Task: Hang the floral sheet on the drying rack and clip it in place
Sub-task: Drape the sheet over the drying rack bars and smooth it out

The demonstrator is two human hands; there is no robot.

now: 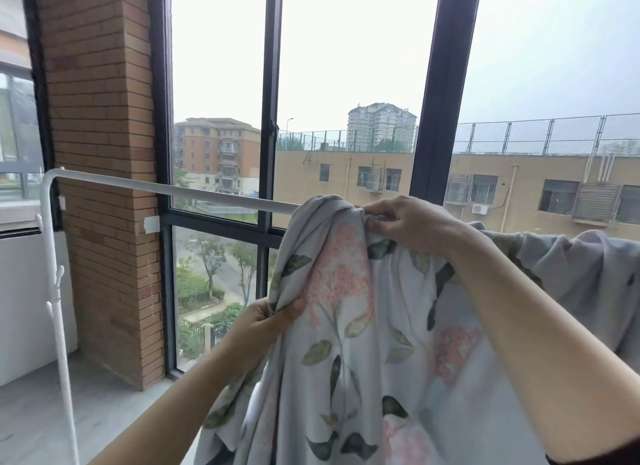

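Floral sheet (349, 343) gripped between hands

We count one floral sheet (349, 326) draped over one white drying rack (166, 190), and two hands on the cloth: our left hand (266, 321) and our right hand (408, 222). Behind them stand one brick pillar (104, 153) and three tall window panes (349, 66). No clip shows.

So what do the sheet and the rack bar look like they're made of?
Floral sheet: soft woven fabric, probably cotton, matte; it drapes and bunches in folds. Rack bar: looks like white-painted metal tube, smooth with a slight sheen, though plastic coating can't be ruled out.
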